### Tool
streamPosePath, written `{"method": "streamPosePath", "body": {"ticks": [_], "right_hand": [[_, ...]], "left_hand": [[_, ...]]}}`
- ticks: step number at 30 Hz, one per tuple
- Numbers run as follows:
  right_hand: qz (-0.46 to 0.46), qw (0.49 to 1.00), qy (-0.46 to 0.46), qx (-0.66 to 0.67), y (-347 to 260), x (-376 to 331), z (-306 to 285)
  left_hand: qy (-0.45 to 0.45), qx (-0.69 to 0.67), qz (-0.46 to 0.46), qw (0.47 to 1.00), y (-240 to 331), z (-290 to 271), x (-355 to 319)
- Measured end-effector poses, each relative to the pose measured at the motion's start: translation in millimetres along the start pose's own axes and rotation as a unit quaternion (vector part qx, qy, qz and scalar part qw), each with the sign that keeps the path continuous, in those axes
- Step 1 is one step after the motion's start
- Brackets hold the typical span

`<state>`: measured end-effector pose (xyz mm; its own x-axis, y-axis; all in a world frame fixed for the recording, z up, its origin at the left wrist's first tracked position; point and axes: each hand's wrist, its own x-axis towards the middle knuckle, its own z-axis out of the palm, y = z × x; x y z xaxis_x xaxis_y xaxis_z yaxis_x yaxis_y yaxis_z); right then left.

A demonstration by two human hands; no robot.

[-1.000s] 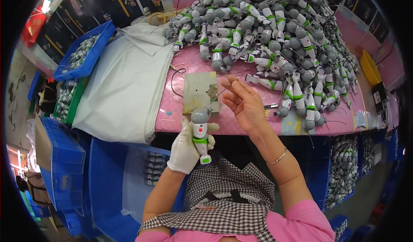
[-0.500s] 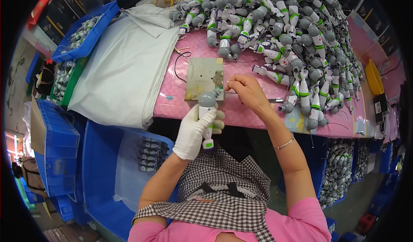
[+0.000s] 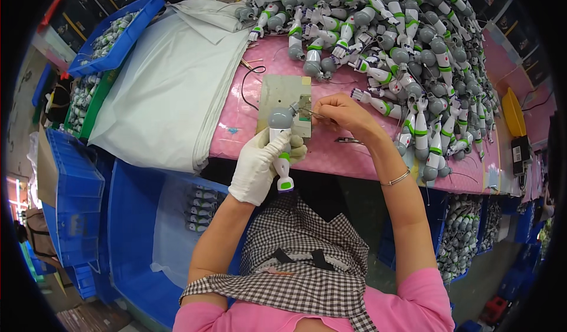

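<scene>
My left hand (image 3: 263,164), in a white glove, is wrapped around a toy robot arm (image 3: 283,165) in white, grey and green. The arm's grey ball end (image 3: 280,118) points away from me, over the near part of a grey metal box (image 3: 277,90). Beside the box's small metal fixture (image 3: 305,103), my bare right hand (image 3: 344,115) is closed in a pinch. A thin wire runs from the ball end past the fixture to those fingertips. The fingers partly hide the wire's end.
A large heap of similar toy arms (image 3: 407,66) covers the table's right and far side. White sheeting (image 3: 165,90) lies at left. Below it stands a blue bin (image 3: 133,237). A small metal tool (image 3: 348,140) lies near my right wrist; a black cable (image 3: 243,87) curves beside the box.
My right hand has moved slightly right, its fingers now level with the fixture. My left hand has shifted the toy arm a little left and away from me, ball end nearer the fixture.
</scene>
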<state>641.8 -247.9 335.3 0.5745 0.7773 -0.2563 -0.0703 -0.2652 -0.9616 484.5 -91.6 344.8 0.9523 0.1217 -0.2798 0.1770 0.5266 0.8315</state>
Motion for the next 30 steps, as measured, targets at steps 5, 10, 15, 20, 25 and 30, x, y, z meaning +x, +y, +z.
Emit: {"method": "streamPosePath", "body": {"ticks": [5,10,15,20,25,30], "right_hand": [[0.002,1.000,-0.018,0.006,2,3,-4],[-0.010,0.999,-0.045,0.014,5,6,-9],[-0.022,0.999,-0.040,-0.001,6,7,-9],[-0.017,0.996,-0.080,0.042,11,10,-14],[-0.026,0.996,-0.085,0.023,9,15,-16],[0.007,0.997,0.007,-0.072,-2,7,-10]], "left_hand": [[0.001,0.004,0.007,1.000,-1,-1,2],[-0.002,0.008,0.018,1.000,-3,-1,2],[0.002,0.008,0.018,1.000,-2,1,0],[0.009,0.009,0.023,1.000,-3,1,-1],[0.011,0.016,0.017,1.000,0,0,2],[-0.009,0.010,0.029,0.999,0,2,3]]}}
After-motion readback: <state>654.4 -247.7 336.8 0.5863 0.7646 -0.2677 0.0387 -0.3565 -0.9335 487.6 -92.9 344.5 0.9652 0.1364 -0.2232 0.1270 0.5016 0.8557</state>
